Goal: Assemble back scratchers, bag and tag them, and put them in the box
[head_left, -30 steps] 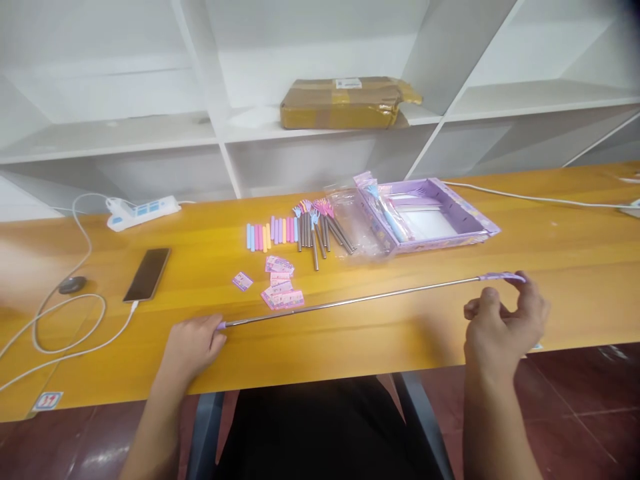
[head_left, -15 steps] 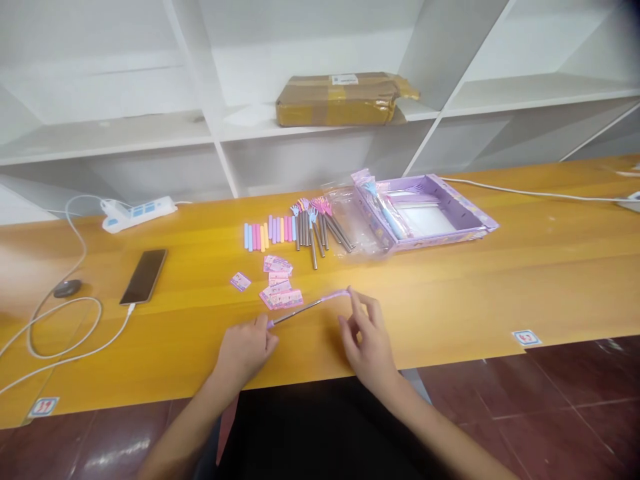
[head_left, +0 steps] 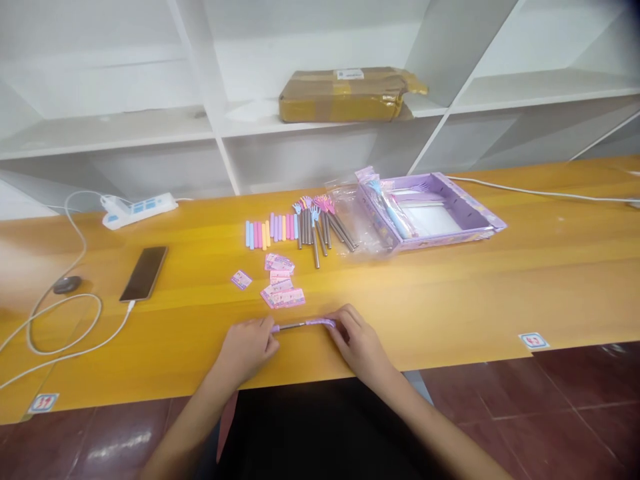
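A purple telescopic back scratcher (head_left: pixel 300 325) with a metal shaft spans the gap between my hands. My left hand (head_left: pixel 249 348) is closed around its handle end, which is mostly hidden in the fist. At the other end, the fingers of my right hand (head_left: pixel 356 337) pinch the purple head, so its tip is covered. Beyond my hands lie pink printed cards (head_left: pixel 283 293) in a loose pile, with a single card (head_left: pixel 241 279) to their left. Farther back are pastel handle tubes (head_left: pixel 270 232) in rows and several back scratchers with metal shafts (head_left: pixel 316 240).
A purple open box (head_left: pixel 450 237) holds a wrapped blue back scratcher (head_left: pixel 393 210), with clear plastic bags (head_left: pixel 357 220) beside it. On the left are a phone (head_left: pixel 144 273) on a white cable, a black mouse-like object (head_left: pixel 67 285) and a power strip (head_left: pixel 140 211). A taped carton (head_left: pixel 345 97) sits on the shelf.
My right hand has come lower and left, and its fingers have closed on the scratcher's head. The metal shaft shows shorter now and lies nearly level. My left hand has barely moved.
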Available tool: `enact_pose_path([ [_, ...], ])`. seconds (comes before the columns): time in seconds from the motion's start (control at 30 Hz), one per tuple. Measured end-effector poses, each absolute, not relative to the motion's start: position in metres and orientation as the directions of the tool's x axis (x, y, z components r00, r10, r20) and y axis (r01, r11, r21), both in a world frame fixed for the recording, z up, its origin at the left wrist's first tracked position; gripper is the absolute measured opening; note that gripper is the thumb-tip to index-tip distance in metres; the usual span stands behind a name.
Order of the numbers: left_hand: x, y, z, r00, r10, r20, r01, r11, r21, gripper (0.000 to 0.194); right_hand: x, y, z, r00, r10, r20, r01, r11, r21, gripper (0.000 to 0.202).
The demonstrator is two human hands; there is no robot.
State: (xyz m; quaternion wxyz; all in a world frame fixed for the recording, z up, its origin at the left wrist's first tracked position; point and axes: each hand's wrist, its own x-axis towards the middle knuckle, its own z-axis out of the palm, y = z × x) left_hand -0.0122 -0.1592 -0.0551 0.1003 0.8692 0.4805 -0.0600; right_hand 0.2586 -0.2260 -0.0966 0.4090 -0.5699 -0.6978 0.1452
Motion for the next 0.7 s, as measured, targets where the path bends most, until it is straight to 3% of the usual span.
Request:
enact_pose_path([
  [0.47,-0.015,-0.160,-0.054,0.545,0.813,-0.206,0.838,-0.524,0.149,0.016,0.259,-0.224,-0.098,-0.016,0.919,0.395,0.691,0.295,-0.659,0.018],
  [0.6,-0.017,-0.160,-0.054,0.550,0.811,-0.202,0.835,-0.526,0.162,0.016,0.281,-0.222,-0.081,-0.157,0.938,0.309,0.664,0.332,-0.670,0.014],
  [0.7,-0.017,-0.160,-0.053,0.554,0.806,-0.209,0.833,-0.530,0.162,0.017,0.319,-0.204,-0.063,-0.156,0.950,0.271,0.763,0.290,-0.577,0.032],
])
